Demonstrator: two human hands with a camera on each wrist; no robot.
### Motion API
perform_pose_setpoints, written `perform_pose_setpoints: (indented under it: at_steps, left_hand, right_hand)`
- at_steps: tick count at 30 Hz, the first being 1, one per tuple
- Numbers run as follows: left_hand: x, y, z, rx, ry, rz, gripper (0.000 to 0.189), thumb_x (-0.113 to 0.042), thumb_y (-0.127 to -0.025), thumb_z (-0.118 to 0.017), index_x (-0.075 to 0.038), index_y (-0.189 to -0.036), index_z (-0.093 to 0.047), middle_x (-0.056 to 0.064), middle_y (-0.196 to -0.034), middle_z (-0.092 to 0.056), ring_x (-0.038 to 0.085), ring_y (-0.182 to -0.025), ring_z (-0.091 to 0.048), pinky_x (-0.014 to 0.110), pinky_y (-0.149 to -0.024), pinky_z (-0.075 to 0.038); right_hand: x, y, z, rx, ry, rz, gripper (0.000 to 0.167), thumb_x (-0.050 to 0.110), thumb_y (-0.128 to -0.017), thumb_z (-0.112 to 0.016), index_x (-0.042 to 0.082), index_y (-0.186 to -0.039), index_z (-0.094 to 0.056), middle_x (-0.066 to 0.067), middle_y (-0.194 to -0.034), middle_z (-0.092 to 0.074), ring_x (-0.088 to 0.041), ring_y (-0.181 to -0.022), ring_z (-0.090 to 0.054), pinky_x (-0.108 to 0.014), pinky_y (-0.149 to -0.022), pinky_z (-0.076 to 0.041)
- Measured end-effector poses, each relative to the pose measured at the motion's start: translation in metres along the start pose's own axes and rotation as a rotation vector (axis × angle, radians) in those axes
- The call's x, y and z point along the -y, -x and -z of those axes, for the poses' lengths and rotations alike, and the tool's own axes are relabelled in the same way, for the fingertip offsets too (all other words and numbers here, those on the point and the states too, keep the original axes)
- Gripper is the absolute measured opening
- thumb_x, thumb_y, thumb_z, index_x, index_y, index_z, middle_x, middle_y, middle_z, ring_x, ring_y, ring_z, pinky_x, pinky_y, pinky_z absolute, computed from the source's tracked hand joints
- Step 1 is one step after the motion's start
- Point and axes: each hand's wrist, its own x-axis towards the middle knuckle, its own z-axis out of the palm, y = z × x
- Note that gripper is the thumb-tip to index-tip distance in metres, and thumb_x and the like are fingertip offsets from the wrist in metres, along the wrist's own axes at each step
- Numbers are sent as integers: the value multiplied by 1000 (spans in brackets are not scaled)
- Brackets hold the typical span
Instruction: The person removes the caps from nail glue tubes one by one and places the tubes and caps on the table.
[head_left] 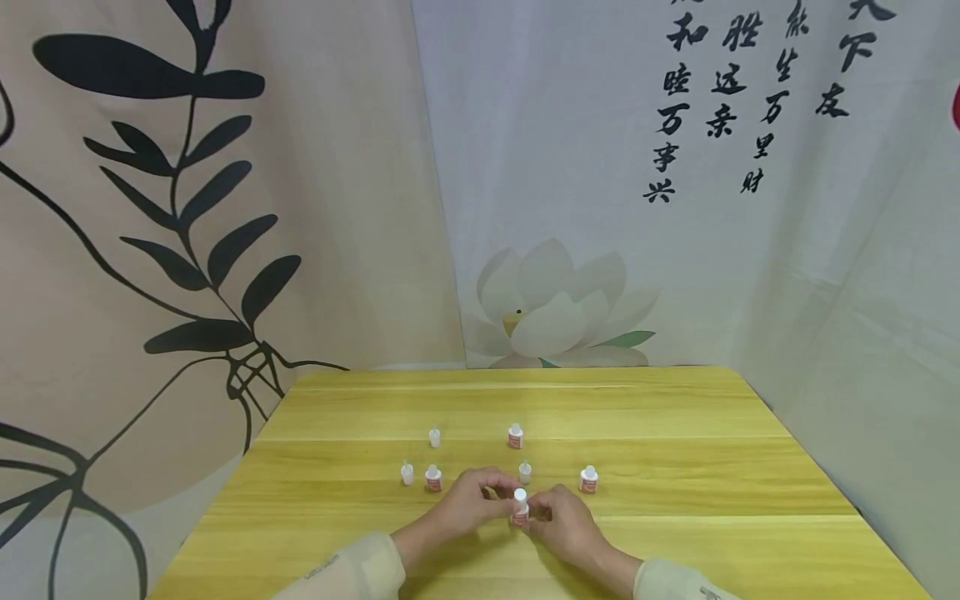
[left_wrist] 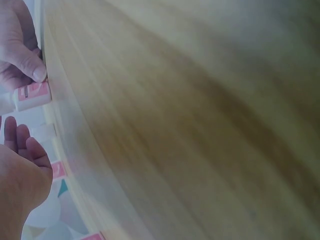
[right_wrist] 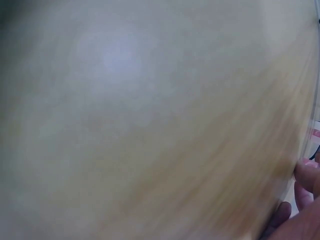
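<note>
Between the two hands, over the near middle of the table, is a small white-capped bottle (head_left: 520, 512) with a pink label. The right hand (head_left: 566, 525) pinches its lower body from the right; the left wrist view shows that thumb against the bottle's (left_wrist: 34, 96) base. From the left, the left hand (head_left: 476, 500) has thumb and index finger at the white cap (head_left: 520, 495). In the left wrist view its other fingers curl loosely beside the bottle, while the fingertips at the cap are out of frame. The right wrist view catches only part of the right hand (right_wrist: 305, 200) at its edge.
Other pink-labelled bottles stand at the back (head_left: 515, 437), left (head_left: 433, 479) and right (head_left: 588, 480). Small whitish pieces with pointed tops are at the back left (head_left: 435, 437), far left (head_left: 407, 473) and just behind the hands (head_left: 525, 472). The wooden table (head_left: 675, 433) meets printed curtains.
</note>
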Motion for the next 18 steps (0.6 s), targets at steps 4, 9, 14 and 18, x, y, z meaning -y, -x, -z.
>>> perform_pose_setpoints:
  at_steps: [4,9,14,18]
  left_hand:
    - [1,0,0,1,-9,-5,17,-20,-89,-75,-15,-106,-74,-5,-94,-66,11,-89,-59,26,-77,-49]
    - [3,0,-1,-1,1,20,16,-23,-88,-76,-17,-102,-72,-4,-93,-66,15,-87,-60,27,-76,-49]
    - [4,-1,-3,-3,26,44,17,-23,-87,-77,-16,-101,-70,-3,-93,-65,18,-85,-60,27,-73,-50]
    - [3,-1,-2,-4,26,38,19,-21,-87,-77,-13,-104,-70,-2,-93,-65,15,-88,-59,26,-76,-50]
  right_hand:
    - [2,1,0,0,-5,-2,10,24,-83,-79,23,-93,-78,10,-85,-59,-11,-82,-47,-26,-67,-40]
    - [2,2,0,-11,-9,0,11,23,-83,-79,22,-94,-78,9,-84,-58,-12,-81,-47,-26,-67,-39]
    - [2,2,0,-8,-18,-13,11,25,-83,-79,23,-93,-78,8,-85,-58,-12,-83,-48,-28,-71,-39]
    - [2,2,-1,-12,-16,-8,12,25,-82,-79,22,-94,-78,8,-86,-58,-12,-83,-48,-27,-70,-40]
